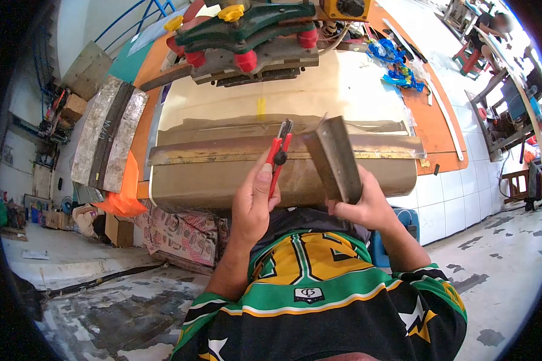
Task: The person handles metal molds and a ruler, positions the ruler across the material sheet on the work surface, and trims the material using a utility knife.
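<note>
A red utility knife with a black knob is held upright in my left hand, its metal tip pointing away from me. My right hand grips the lower end of a dark, angled metal piece, which is tilted up and to the left. The two held things are apart. Beneath them lies a long brownish bar across the brown-covered front of the machine bed. Behind the bar is a pale sheet with a yellow mark.
A green press head with red knobs overhangs the back. Metal plates and orange material lie at left. Blue plastic lies on the orange tabletop at right. Another person sits at the far right.
</note>
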`<action>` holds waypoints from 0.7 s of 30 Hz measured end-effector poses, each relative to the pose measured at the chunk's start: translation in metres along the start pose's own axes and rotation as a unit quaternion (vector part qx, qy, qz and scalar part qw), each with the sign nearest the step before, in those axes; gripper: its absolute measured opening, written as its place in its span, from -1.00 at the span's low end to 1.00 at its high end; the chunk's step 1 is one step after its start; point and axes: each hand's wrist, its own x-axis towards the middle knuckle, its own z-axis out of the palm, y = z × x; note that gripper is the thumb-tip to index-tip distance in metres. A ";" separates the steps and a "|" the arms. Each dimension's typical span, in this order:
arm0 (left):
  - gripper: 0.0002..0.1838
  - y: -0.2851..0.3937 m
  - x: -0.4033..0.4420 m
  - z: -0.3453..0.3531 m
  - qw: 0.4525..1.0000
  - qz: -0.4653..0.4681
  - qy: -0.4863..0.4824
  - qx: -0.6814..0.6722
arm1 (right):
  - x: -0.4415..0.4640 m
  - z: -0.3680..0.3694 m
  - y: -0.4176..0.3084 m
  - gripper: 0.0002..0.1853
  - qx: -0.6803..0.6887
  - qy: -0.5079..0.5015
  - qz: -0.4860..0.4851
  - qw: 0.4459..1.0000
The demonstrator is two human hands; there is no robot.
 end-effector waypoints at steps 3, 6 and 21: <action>-0.40 0.000 0.001 0.003 0.999 0.016 0.011 0.030 | 0.001 -0.001 -0.002 -0.27 -0.005 0.043 -0.007 0.999; -0.41 0.003 -0.001 0.014 0.998 0.034 0.037 0.039 | -0.001 -0.002 -0.013 -0.22 -0.205 -0.017 0.007 0.979; -0.46 0.000 0.001 0.008 1.000 -0.006 0.025 -0.010 | -0.006 -0.001 -0.026 -0.38 -0.253 -0.034 -0.087 0.963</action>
